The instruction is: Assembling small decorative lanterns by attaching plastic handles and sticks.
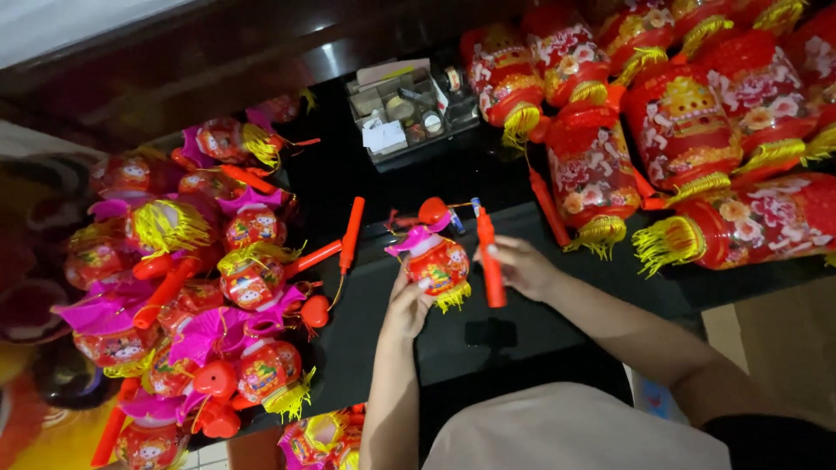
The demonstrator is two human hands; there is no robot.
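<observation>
Single head camera, looking steeply down, close over black table (488, 174).

Left hand (406, 306) raised, fingers curled in a grip, right hand (520, 265) closed, forearms converging

Glossy black table (488, 339) against a dark wooden wall (174, 61).

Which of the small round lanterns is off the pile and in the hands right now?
The small lantern at centre, held up by the left hand; the right hand grips its orange stick. The others lie heaped at left.
</observation>
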